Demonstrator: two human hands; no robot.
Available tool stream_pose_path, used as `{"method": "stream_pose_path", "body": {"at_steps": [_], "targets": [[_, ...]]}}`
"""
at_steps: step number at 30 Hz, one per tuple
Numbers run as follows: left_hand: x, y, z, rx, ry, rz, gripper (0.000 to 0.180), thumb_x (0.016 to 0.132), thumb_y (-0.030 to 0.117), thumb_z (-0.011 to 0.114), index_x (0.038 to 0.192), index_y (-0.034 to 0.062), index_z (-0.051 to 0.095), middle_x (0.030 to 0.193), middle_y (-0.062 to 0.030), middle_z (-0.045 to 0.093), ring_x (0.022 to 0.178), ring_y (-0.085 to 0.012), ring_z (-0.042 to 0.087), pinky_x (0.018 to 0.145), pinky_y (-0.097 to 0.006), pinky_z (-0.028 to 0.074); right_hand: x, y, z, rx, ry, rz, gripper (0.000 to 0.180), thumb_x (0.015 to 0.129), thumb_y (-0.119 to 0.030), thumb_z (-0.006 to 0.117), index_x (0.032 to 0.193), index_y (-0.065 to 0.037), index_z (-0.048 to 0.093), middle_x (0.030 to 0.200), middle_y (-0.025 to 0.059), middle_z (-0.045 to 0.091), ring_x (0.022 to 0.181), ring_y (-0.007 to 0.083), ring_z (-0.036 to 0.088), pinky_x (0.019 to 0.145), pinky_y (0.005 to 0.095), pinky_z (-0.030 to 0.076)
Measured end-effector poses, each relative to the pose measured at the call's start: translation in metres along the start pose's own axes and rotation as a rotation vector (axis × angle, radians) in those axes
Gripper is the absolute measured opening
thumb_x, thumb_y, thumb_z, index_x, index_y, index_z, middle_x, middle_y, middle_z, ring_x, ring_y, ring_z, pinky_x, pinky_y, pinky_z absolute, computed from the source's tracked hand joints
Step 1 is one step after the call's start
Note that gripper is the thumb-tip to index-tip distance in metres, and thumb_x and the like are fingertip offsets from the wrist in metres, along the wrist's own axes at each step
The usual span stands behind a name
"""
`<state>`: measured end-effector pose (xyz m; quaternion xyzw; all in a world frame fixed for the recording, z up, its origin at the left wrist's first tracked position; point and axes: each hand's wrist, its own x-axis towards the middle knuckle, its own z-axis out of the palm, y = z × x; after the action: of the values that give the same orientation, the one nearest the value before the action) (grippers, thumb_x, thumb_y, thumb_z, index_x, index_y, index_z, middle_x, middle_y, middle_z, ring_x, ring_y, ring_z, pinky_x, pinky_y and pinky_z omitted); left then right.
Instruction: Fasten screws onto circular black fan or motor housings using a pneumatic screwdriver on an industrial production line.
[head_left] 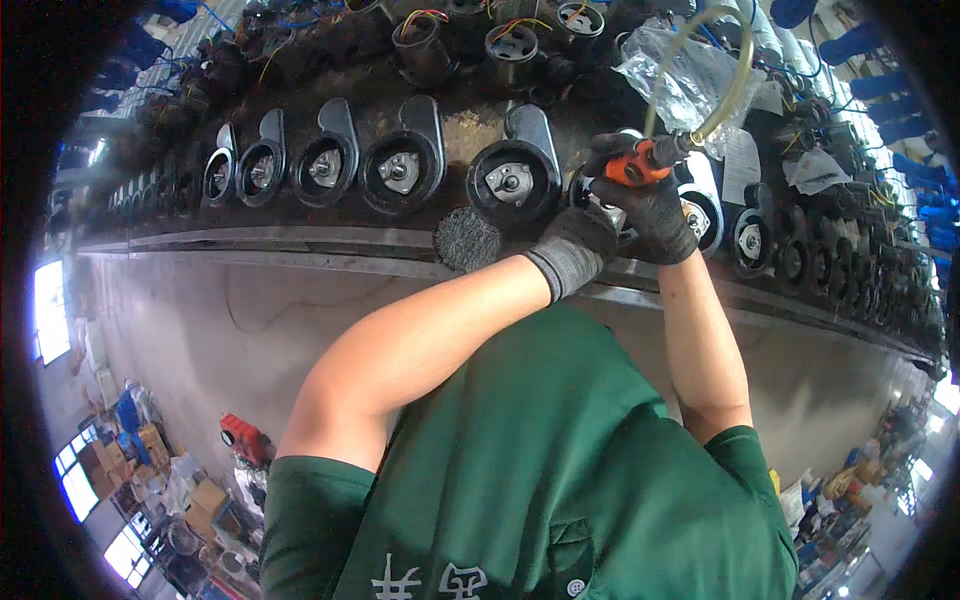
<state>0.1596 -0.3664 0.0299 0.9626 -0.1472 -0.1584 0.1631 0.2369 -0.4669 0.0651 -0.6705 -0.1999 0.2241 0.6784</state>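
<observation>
Slip risk at the table [465,130]

The left hand [583,238] is at a half-hidden black housing [578,184] standing there; its grip cannot be told. The right hand [655,210] clasps an orange tool [637,168] over it. A tug on the looped hose [742,80] could skew the tool.

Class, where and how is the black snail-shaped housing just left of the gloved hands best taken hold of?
Probably by its round rim, pinched on the left side, coming from above: a gap separates it from the next housing there, while the left hand crowds its lower right. A metal fitting fills the middle, leaving the rim clearer.
</observation>
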Motion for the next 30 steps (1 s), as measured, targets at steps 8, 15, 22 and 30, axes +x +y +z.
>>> {"method": "stream_pose_path", "body": {"at_steps": [8,15,22,30], "targets": [[0.015,-0.006,0.031,0.073,0.160,0.030,0.034,0.099,0.025,0.046,0.113,0.0051,0.070,0.110,-0.0183,0.071,0.103,-0.0301,0.070,0.085,-0.043,0.055,0.009,0.023,-0.005,0.056,0.049,-0.123,0.043,0.075,0.001,0.081,0.113,-0.006,0.061,0.105,0.0051,0.066,0.094,0.0172,0.065,0.083,0.0332,0.057],[0.007,-0.005,0.015,0.055,0.082,0.038,0.033,0.097,0.023,0.048,0.113,0.0049,0.070,0.110,-0.0189,0.072,0.101,-0.0313,0.070,0.083,-0.044,0.057,0.007,0.012,0.009,0.177,0.068,-0.112,0.036,0.072,0.004,0.073,0.107,-0.005,0.066,0.093,0.0051,0.068,0.088,0.0157,0.066,0.076,0.0305,0.055],[0.016,-0.001,0.012,-0.055,-0.018,-0.063,0.034,0.097,0.020,0.049,0.123,0.0087,0.067,0.125,-0.0168,0.068,0.117,-0.0322,0.064,0.101,-0.045,0.049,0.008,0.017,0.003,-0.189,0.113,-0.160,0.044,0.079,0.002,0.078,0.116,-0.009,0.057,0.102,0.0028,0.064,0.092,0.0171,0.064,0.080,0.0343,0.056],[0.027,-0.014,0.055,-0.030,0.142,-0.035,0.040,0.098,0.033,0.048,0.119,0.0067,0.069,0.115,-0.0187,0.071,0.109,-0.0310,0.068,0.094,-0.044,0.053,0.013,0.029,0.000,-0.035,0.070,-0.166,0.042,0.077,0.000,0.079,0.115,-0.006,0.063,0.102,0.0037,0.066,0.094,0.0151,0.064,0.082,0.0304,0.055]]}}
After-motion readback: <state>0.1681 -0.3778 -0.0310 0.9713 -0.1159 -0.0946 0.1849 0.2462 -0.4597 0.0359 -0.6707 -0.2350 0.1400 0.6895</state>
